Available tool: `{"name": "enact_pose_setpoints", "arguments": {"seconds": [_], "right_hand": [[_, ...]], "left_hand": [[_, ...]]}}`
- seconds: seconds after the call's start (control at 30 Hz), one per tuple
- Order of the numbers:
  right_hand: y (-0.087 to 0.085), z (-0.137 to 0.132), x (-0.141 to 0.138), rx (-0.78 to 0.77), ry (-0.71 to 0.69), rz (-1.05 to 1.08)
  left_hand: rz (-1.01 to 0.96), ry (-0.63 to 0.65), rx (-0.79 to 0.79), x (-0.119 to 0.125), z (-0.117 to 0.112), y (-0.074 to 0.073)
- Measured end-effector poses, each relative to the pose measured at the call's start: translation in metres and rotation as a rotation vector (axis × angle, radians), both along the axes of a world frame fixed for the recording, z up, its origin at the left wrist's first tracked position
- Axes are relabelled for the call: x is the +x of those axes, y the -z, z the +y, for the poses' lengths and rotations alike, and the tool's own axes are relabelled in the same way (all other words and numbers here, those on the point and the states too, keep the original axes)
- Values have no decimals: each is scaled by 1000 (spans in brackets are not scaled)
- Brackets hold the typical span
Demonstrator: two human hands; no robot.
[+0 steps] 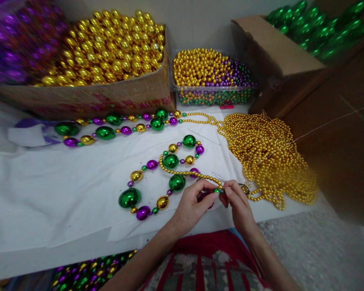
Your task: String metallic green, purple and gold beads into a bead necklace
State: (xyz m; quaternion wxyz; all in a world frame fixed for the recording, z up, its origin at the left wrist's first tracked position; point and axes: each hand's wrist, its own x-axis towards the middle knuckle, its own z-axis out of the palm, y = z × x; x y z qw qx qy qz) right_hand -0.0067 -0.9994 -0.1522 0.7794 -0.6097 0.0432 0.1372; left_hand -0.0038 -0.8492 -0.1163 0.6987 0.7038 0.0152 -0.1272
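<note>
My left hand point(195, 204) pinches a small green bead point(216, 191) at the end of a bead necklace. Fingertips of my right hand point(238, 202) are closed just beside it, at the end of a thin gold bead chain point(197, 174); exactly what they grip is too small to make out. The necklace's big green bead point(130, 198), purple bead point(143, 213) and gold bead point(163, 202) lie in a loose loop on the white cloth. Scissors point(244, 188) with a black handle lie partly hidden behind my right hand.
Gold bead chains point(261, 145) are heaped at right. Behind stand a cardboard box point(109, 99) of gold beads, a clear tub point(212, 88) of small mixed beads and another box point(279, 48) with green beads. A second necklace point(105, 133) lies along the back of the white cloth point(63, 190).
</note>
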Motion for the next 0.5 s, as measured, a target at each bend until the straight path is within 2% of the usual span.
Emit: {"name": "enact_pose_setpoints", "arguments": {"seconds": [0.37,0.5], "right_hand": [[-1,1,0,-14,-1,-17],[-2,-2,-3,-120,-19,-79]], "left_hand": [[45,-19,-45,0,0,0],[69,-35,-58,-1,0,-1]]}}
